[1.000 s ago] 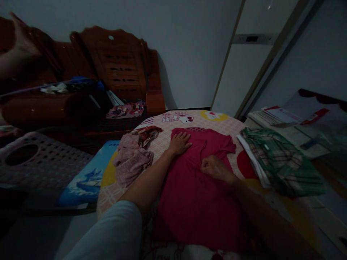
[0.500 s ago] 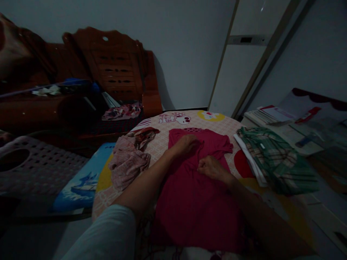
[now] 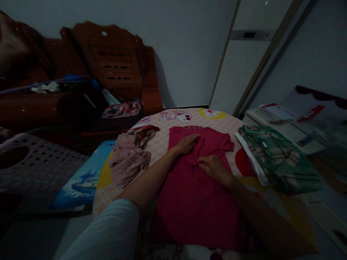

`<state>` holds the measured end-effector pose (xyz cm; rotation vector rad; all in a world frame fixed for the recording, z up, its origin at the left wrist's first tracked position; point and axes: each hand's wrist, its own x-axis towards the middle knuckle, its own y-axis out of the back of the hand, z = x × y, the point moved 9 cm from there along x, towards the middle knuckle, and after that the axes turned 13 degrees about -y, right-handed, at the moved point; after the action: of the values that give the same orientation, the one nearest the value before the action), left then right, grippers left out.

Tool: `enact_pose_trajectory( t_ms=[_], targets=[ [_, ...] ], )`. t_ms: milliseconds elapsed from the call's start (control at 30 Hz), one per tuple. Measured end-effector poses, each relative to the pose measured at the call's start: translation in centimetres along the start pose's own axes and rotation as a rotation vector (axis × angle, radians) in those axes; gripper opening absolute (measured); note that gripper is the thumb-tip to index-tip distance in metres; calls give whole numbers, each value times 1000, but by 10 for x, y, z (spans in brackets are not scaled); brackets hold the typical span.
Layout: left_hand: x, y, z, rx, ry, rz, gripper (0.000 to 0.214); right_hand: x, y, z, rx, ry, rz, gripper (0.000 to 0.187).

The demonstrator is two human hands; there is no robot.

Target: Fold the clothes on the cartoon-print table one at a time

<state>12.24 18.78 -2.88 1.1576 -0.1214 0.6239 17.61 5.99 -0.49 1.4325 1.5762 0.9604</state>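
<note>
A magenta short-sleeved shirt point(image 3: 197, 209) lies spread on the round table, collar end away from me, with small creases at the middle of its chest. My left hand point(image 3: 187, 144) rests on the upper chest, its fingers stretched out over the cloth. Just to the right and nearer me, my right hand point(image 3: 214, 168) has its fingertips pinched on the shirt's fabric beside a small fold. A crumpled dusty-pink garment point(image 3: 128, 159) sits left of the shirt. On the right are a folded green plaid garment point(image 3: 282, 159) and a white cloth point(image 3: 253, 159) partly under it.
A patterned tablecloth point(image 3: 159, 144) covers the table. Beyond it stand a carved wooden sofa point(image 3: 116, 57) and a tall white cabinet unit point(image 3: 241, 68). A woven plastic basket point(image 3: 54, 169) and a blue printed package point(image 3: 84, 180) are at left; papers point(image 3: 279, 112) lie at right.
My left hand's fingers have straightened from a curled grip and now lie on the shirt. The right hand stays at nearly the same spot, its fingers a little less curled.
</note>
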Motion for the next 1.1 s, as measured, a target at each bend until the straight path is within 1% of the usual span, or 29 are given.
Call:
enact_pose_trajectory(
  t_ms=[100, 233, 367, 467, 600, 867, 933, 1033, 1100],
  targets=[
    [1, 3, 3, -35, -5, 24, 50, -1, 2, -3, 13, 13, 13, 18],
    [1, 9, 8, -111, 9, 60, 38, 0, 1, -3, 25, 24, 24, 18],
    [3, 6, 10, -55, 42, 19, 28, 0, -1, -3, 13, 24, 16, 17],
    [5, 2, 11, 14, 37, -17, 30, 1, -2, -3, 2, 23, 9, 17],
    [7, 1, 16, 63, -46, -38, 37, 1, -3, -1, -16, 16, 15, 17],
    [5, 5, 18, 113, -81, 16, 45, -5, 5, -8, -48, 23, 5, 16],
    [6, 2, 21, 146, -85, -11, 45, -5, 2, -8, -47, 31, -25, 15],
    [7, -9, 27, 246, -94, -115, 43, -5, -6, -7, 13, 28, -103, 16],
    [7, -14, 32, 322, -114, -172, 43, -5, -8, -6, 65, 22, -137, 17]
  ],
)
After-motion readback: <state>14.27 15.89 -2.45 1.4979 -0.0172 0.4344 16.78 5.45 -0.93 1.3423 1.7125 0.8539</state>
